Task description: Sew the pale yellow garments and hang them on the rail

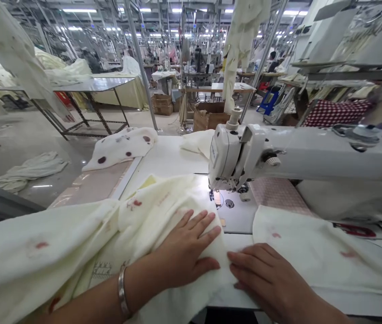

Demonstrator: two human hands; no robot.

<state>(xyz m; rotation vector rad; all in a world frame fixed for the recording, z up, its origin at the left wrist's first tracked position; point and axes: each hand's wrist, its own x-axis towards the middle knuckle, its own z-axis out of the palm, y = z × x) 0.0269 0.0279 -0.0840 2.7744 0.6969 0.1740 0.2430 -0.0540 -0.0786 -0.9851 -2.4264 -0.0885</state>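
The left hand (194,247) lies palm down, fingers spread and extended, flat on the cream printed cloth (143,225). It grips nothing; it bears on the cloth from above. A silver bracelet (122,290) encircles its wrist. The cloth extends beneath this hand and well out to its left, in loose folds, with small red prints.

The right hand (272,279) is positioned just to the right of the left hand, lower over the white machine table (236,243). Its fingers are together and slightly bent, with the tips at the cloth's right edge. From where I stand, I cannot tell whether the thumb and fingers pinch that edge.

The sewing machine (233,157) stands ahead of both hands, its arm running off to the right. The presser foot (211,195) is located just ahead of the left fingertips, beside a lit area of the cloth; I cannot tell whether cloth lies under it.

A second cream piece (306,252) lies just ahead of the right hand and extends to its right. A dark-spotted cloth (120,148) rests farther ahead and to the left of the left hand. Well beyond both hands, a cardboard box (209,120) sits on the floor.
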